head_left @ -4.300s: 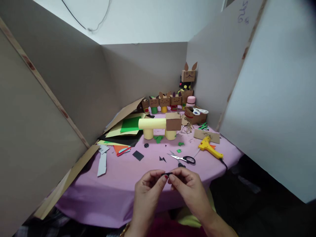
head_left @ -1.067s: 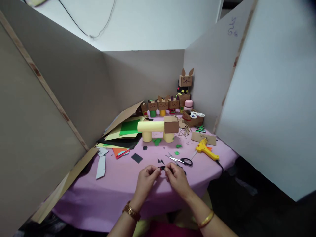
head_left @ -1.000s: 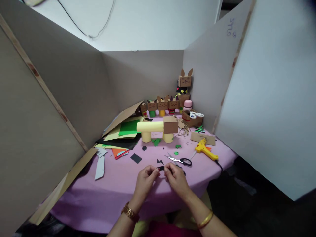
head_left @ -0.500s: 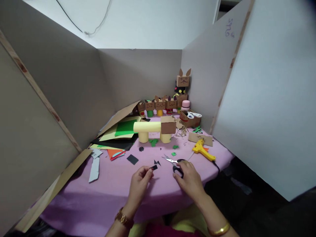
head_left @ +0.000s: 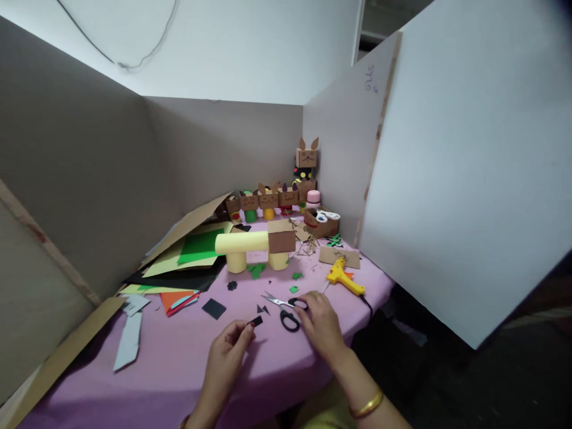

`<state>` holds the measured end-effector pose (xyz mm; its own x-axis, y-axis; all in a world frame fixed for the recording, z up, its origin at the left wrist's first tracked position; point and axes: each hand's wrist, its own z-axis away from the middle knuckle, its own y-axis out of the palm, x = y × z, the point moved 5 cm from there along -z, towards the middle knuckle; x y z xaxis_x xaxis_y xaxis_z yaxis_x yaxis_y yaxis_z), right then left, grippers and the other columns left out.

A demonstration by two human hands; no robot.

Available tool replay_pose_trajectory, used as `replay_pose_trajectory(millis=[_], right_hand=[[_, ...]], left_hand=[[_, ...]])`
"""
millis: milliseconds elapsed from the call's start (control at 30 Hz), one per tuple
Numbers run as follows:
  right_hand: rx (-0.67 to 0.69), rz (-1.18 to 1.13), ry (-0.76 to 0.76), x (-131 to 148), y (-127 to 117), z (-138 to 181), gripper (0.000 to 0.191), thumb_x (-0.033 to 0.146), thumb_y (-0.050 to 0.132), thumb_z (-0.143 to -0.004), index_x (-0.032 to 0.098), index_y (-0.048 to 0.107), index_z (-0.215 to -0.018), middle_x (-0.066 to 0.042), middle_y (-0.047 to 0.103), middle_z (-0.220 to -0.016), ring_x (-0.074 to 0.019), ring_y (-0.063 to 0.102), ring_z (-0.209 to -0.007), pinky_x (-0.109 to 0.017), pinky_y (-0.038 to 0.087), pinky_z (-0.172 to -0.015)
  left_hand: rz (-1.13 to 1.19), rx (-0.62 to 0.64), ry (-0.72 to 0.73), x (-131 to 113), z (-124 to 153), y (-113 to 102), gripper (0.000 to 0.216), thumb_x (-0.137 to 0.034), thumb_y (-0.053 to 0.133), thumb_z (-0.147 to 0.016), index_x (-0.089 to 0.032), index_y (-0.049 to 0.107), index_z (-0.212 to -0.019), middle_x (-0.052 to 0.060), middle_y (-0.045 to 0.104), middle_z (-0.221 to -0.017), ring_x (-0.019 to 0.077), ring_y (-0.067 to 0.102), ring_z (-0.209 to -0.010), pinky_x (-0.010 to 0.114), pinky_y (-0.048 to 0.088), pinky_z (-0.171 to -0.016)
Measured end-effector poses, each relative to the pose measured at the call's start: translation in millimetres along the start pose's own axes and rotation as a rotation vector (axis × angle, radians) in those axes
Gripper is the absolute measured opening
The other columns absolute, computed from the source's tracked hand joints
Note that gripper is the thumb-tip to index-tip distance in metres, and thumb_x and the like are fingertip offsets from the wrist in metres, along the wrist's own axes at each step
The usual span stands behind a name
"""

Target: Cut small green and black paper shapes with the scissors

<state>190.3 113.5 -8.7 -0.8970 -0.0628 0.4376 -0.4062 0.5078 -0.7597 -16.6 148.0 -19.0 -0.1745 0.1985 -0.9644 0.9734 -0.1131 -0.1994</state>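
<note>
My left hand [head_left: 229, 347] is closed in a pinch on a small black paper piece [head_left: 256, 321], held just above the purple tablecloth [head_left: 179, 363]. My right hand [head_left: 320, 325] rests on the cloth to its right, fingers curled onto the black handles of small scissors [head_left: 287, 311] that lie with their blades pointing left. Two tiny black triangles [head_left: 263, 308] lie between the scissors' blades and the paper piece.
A yellow paper-tube figure with a brown box head [head_left: 255, 245] stands mid-table. A yellow glue gun [head_left: 344, 277] lies at the right. Small cardboard figures [head_left: 268, 200] and a box holding white scissors [head_left: 322, 221] line the back. Coloured sheets [head_left: 192, 253] lie left; partition boards stand around.
Both hands pinched the black piece together; then my right hand let go and moved right onto the scissors. The left hand keeps the piece. My view has swung right.
</note>
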Motion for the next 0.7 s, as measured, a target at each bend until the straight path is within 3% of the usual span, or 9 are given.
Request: replay_pose_trajectory(millis=[100,200,300,400,700], right_hand=[[-0.089,0.156,0.154,-39.8,-24.0,-12.7,0.025,0.015,0.049,-0.084,0.012,0.057,-0.108,-0.016,0.058,-0.108,-0.0283,0.049,-0.102,-0.041,0.039,-0.089],[-0.100,0.286,0.252,-77.4,-39.6,-21.4,0.028,0.010,0.053,-0.081,0.009,0.057,-0.108,-0.021,0.057,-0.109,-0.0330,0.049,-0.101,-0.045,0.040,-0.082],[-0.041,0.361,0.273,-102.8,-41.3,-25.6,0.018,0.012,0.055,-0.082,0.009,0.060,-0.100,-0.015,0.063,-0.095,-0.0285,0.055,-0.094,-0.042,0.044,-0.077],[0.017,0.393,0.263,-120.9,-40.5,-28.3,0.015,0.023,0.054,-0.088,0.014,0.060,-0.099,-0.006,0.062,-0.099,-0.0203,0.059,-0.090,-0.039,0.048,-0.078],[-0.002,0.309,0.284,-155.4,-52.3,-46.7,0.022,0.027,0.053,-0.089,0.016,0.057,-0.107,-0.006,0.060,-0.110,-0.0198,0.060,-0.093,-0.040,0.050,-0.079]], left_hand=[[-0.019,-0.008,-0.013,-0.3,-1.8,-0.7,0.028,-0.045,0.062,-0.069,-0.018,0.058,-0.063,-0.003,0.053,-0.057,0.0148,0.048,-0.056,0.022,0.037,-0.054],[-0.033,-0.011,-0.007,-2.9,-2.5,-0.7,0.031,-0.048,0.063,-0.066,-0.018,0.059,-0.062,-0.003,0.054,-0.057,0.0156,0.049,-0.057,0.022,0.039,-0.054],[-0.062,-0.027,0.003,-7.0,-2.7,-1.6,0.034,-0.052,0.063,-0.064,-0.019,0.059,-0.060,-0.003,0.054,-0.055,0.0155,0.049,-0.055,0.022,0.039,-0.052],[-0.073,-0.043,-0.002,-7.6,-3.8,-2.7,0.037,-0.055,0.064,-0.062,-0.019,0.059,-0.058,-0.002,0.055,-0.054,0.0161,0.050,-0.054,0.022,0.040,-0.051],[-0.070,-0.005,-0.006,1.6,-7.1,-1.8,0.031,-0.049,0.062,-0.067,-0.019,0.059,-0.062,-0.003,0.053,-0.056,0.0148,0.048,-0.057,0.021,0.038,-0.054]])
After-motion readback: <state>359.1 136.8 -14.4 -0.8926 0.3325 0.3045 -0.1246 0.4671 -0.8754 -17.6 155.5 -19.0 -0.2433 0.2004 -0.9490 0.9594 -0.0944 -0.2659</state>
